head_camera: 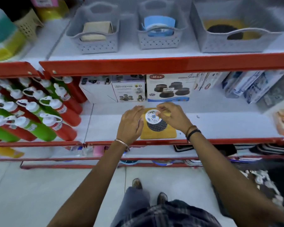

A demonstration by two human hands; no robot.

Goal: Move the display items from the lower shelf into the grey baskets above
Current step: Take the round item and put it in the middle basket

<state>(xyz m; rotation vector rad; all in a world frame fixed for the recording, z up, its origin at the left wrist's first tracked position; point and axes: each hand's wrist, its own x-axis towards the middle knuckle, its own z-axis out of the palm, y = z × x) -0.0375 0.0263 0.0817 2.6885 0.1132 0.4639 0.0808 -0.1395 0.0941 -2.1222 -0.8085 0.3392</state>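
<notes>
On the lower shelf lies a yellow square board with a dark round patterned disc on it. Above that sits a small white round item with a blue floral print. My right hand pinches its far edge with fingertips. My left hand is flat against the left side of the stack, fingers extended. Three grey baskets stand on the upper shelf: the left basket holds beige pads, the middle basket holds blue round items, the right basket holds a yellow board with a dark disc.
Red and green bottles lean in rows at the left of the lower shelf. Boxed goods stand behind the stack, more packages at the right. A red shelf edge runs between the two levels.
</notes>
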